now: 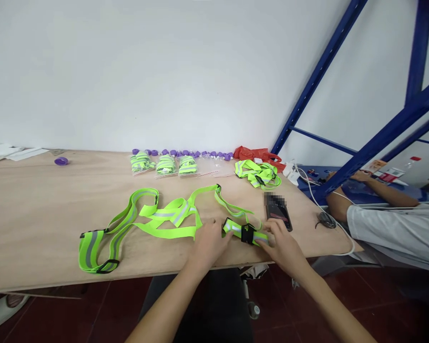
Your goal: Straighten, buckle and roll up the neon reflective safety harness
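A neon-green reflective strap harness (153, 216) lies spread across the front of the wooden table (39, 209). Its right end carries a black buckle (248, 233). My left hand (209, 245) pinches the strap just left of the buckle. On the other side of the buckle, my right hand (280, 243) grips the strap with closed fingers. Both hands rest near the table's front edge.
A phone (278, 212) lies just behind my right hand. Three bagged green straps (164, 164), purple caps (186, 153), another loose harness (258, 174) and a red bag (257, 155) sit further back. Another person's arm (379, 214) and blue shelving (375, 143) are at the right.
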### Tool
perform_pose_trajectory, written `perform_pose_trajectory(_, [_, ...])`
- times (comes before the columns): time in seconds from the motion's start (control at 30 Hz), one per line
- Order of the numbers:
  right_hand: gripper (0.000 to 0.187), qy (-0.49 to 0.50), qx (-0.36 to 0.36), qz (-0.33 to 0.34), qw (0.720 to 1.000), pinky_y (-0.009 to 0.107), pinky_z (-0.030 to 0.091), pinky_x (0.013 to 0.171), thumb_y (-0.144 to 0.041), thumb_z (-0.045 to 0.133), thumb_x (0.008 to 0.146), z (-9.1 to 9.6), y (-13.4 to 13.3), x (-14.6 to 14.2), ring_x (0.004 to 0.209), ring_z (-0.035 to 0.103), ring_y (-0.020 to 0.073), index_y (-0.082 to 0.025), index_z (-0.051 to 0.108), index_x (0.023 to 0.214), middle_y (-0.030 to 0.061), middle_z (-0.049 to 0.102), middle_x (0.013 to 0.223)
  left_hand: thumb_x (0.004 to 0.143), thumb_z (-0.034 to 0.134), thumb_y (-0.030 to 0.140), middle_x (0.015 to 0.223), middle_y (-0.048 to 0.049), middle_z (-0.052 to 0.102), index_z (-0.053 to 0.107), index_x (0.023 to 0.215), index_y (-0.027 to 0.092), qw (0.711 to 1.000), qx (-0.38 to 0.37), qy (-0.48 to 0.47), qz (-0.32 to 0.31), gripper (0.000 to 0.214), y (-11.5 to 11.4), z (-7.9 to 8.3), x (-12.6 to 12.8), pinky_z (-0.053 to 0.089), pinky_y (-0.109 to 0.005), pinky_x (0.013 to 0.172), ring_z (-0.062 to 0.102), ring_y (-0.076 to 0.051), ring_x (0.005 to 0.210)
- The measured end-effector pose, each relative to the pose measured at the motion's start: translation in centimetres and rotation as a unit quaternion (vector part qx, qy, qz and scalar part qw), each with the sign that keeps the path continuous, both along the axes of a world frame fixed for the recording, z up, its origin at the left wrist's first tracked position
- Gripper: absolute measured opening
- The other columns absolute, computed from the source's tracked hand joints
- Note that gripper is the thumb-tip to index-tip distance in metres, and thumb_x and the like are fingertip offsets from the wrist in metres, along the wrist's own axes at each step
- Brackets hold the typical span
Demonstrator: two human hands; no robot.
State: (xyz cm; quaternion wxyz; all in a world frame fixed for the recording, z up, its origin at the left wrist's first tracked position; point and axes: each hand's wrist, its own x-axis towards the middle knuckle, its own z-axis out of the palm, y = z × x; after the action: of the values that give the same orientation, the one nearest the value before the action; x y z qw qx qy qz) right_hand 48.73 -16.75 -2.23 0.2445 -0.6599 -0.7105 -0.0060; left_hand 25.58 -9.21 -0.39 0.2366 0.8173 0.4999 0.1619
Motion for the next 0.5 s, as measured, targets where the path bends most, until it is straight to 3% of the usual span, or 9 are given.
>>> perform_pose_trajectory(0.07, [0.047,-0.092,-0.027,0.03,0.995,0.034,0.055,0.074,-0.025,0.063,0.084,1.0,0.1,-0.6,0.097,0.066,0.0254,-0.027,0.055,0.13,0.0117,0.058,0.121,0.095,0.055,0.036,0.102,-0.0117,0.072,0.066,0.102,0.019,1.0,0.002,-0.011,-0.002,0.022,-0.1,-0.6,-0.1,0.049,-0.038,0.073,0.07,-0.032,0.095])
perform_pose_trajectory(0.17, [0.07,-0.152,-0.161,0.089,0.971,0.03,0.052,0.07,-0.018,0.063,0.08,3.5,0.9,-2.0,0.093,0.07,0.0248,-0.032,0.044,0.146,0.0085,0.064,0.122,0.096,0.052,0.03,0.101,-0.0069,0.072,0.064,0.104,0.022,1.0,0.004,-0.031,-0.007,0.016,-0.5,-1.2,-0.6,0.048,-0.033,0.076,0.068,-0.027,0.1])
perform_pose_trajectory(0.23, [0.068,-0.159,-0.24,0.098,0.953,0.028,0.049,0.068,-0.014,0.063,0.079,5.3,1.8,-2.8,0.092,0.072,0.0256,-0.03,0.048,0.143,0.0061,0.071,0.112,0.097,0.05,0.028,0.099,-0.006,0.072,0.062,0.106,0.022,0.999,0.004,-0.048,-0.004,0.016,-0.8,-1.6,-0.9,0.046,-0.031,0.077,0.068,-0.025,0.098])
perform_pose_trajectory(0.3, [0.051,-0.167,-0.265,0.098,0.945,0.027,0.046,0.065,-0.014,0.066,0.078,6.5,2.7,-3.3,0.091,0.072,0.0268,-0.026,0.058,0.127,0.0044,0.074,0.101,0.098,0.048,0.028,0.097,-0.0057,0.072,0.061,0.105,0.023,0.995,0.002,-0.097,0.005,0.016,-0.9,-2.1,-1.1,0.045,-0.03,0.075,0.068,-0.024,0.095])
perform_pose_trajectory(0.4, [0.025,-0.143,-0.204,0.071,0.966,0.027,0.045,0.064,-0.023,0.071,0.08,6.0,3.2,-3.1,0.083,0.072,0.0256,-0.025,0.062,0.103,0.0022,0.075,0.089,0.099,0.046,0.031,0.083,-0.0018,0.068,0.059,0.104,0.023,0.97,-0.017,-0.241,0.025,0.016,-0.7,-3.0,-1.4,0.041,-0.027,0.068,0.065,-0.021,0.079])
perform_pose_trajectory(0.5, [0.023,-0.038,-0.069,-0.008,0.997,0.031,0.051,0.068,-0.041,0.066,0.086,2.8,2.4,-2.5,0.083,0.072,0.025,-0.025,0.06,0.102,0.0049,0.075,0.093,0.099,0.046,0.039,0.066,0.0046,0.054,0.056,0.103,0.022,0.923,-0.054,-0.377,0.059,0.02,-0.5,-3.6,-1.6,0.033,-0.023,0.057,0.051,-0.015,0.057])
